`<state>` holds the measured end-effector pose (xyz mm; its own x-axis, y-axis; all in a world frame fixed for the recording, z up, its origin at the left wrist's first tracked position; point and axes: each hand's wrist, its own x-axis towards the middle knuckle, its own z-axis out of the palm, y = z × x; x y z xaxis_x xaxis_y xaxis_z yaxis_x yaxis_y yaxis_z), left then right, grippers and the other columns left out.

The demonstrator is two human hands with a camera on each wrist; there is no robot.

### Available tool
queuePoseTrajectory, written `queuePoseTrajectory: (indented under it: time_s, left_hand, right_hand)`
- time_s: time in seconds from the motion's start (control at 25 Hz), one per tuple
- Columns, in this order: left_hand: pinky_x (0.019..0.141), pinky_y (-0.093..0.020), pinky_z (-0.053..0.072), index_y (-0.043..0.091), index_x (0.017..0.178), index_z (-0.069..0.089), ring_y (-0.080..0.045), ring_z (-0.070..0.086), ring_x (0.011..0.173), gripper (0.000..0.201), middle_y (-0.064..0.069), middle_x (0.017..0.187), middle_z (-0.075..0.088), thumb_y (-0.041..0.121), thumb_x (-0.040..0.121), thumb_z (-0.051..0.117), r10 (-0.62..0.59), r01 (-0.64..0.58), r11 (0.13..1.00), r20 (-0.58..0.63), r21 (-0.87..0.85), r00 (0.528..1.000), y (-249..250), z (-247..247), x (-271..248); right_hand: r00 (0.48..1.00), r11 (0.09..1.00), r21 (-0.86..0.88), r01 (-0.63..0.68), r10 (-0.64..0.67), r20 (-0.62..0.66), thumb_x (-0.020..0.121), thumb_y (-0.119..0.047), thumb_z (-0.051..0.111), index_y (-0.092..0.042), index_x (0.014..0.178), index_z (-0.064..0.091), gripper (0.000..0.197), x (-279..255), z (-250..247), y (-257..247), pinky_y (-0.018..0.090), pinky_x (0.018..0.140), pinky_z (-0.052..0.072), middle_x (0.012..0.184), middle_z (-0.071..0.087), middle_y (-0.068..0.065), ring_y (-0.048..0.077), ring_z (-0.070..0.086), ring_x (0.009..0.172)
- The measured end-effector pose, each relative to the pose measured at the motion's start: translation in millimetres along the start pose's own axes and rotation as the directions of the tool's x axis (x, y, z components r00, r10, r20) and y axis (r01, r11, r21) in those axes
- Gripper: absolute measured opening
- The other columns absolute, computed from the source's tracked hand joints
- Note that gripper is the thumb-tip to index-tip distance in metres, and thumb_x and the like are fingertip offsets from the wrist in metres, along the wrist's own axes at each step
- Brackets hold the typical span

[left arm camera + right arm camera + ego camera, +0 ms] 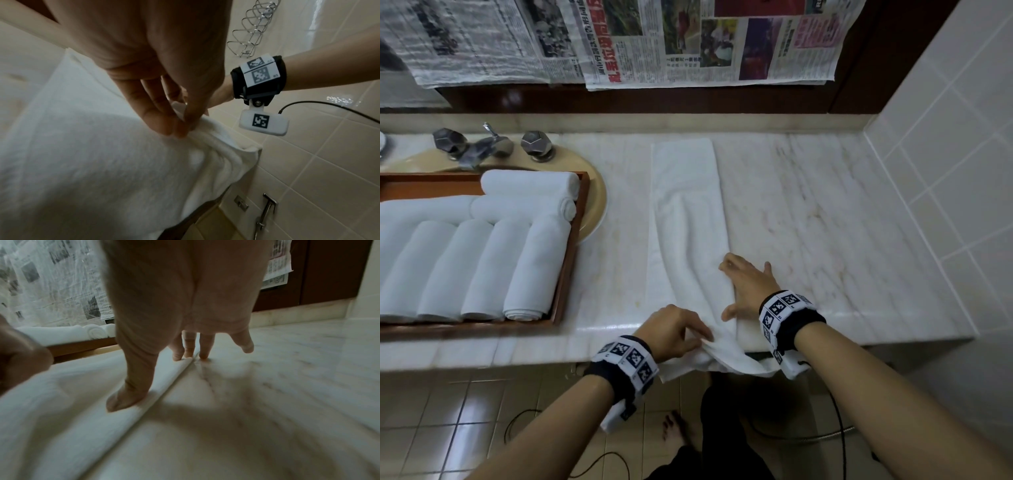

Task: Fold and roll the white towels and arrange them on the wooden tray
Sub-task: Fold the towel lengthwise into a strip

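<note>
rolled towels [482,246] filling wooden tray [571,260], faucet [482,144]

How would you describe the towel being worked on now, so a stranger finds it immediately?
Start at the marble counter, right of the wooden tray. The flat towel lies there as a long strip, its near end pinched by the left hand. Unlike the rolled towels, it is unrolled.
</note>
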<state>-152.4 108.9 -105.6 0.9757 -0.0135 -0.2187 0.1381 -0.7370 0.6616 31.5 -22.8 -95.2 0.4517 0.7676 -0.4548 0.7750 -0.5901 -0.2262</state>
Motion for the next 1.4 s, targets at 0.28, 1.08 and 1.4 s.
queuePoseTrajectory:
  time_s: [0.28, 1.08, 1.4]
  left_hand:
    - [0.069, -0.032, 0.052, 0.023, 0.079, 0.069, -0.006, 0.060, 0.071, 0.017, 0.011, 0.082, 0.064, 0.016, 0.074, 0.054, -0.063, 0.059, 0.994, -0.034, -0.094, 0.997, -16, 0, -32]
    - [0.084, -0.037, 0.057, 0.021, 0.083, 0.072, -0.023, 0.067, 0.086, 0.010, -0.001, 0.089, 0.071, 0.029, 0.079, 0.078, -0.908, 0.610, 0.364, -0.122, -0.704, 0.401, -7, 7, -44]
    - [0.075, -0.033, 0.058, 0.020, 0.065, 0.069, -0.020, 0.066, 0.073, 0.015, 0.001, 0.070, 0.067, 0.022, 0.076, 0.079, -0.917, 0.648, 0.376, -0.167, -0.663, 0.362, 4, 5, -37]
  right_hand:
    - [1.000, 0.999, 0.044, -0.018, 0.017, 0.001, 0.065, -0.048, 0.082, -0.021, 0.147, 0.026, 0.103, 1, 3, 0, 0.069, 0.111, 0.009, 0.152, 0.014, -0.012, 0.009, 0.020, 0.142]
    - [0.983, 0.992, -0.080, 0.102, -0.113, -0.144, 0.091, -0.010, 0.051, -0.016, 0.133, 0.051, 0.042, 13, -10, -74, 0.051, 0.108, 0.029, 0.145, 0.037, 0.002, 0.025, 0.037, 0.132]
    - [0.840, 0.725, -0.458, 0.514, -0.535, 0.096, 0.094, -0.007, 0.049, -0.022, 0.111, 0.063, 0.027, 46, -5, -121, 0.038, 0.093, 0.035, 0.127, 0.052, -0.001, 0.022, 0.040, 0.122]
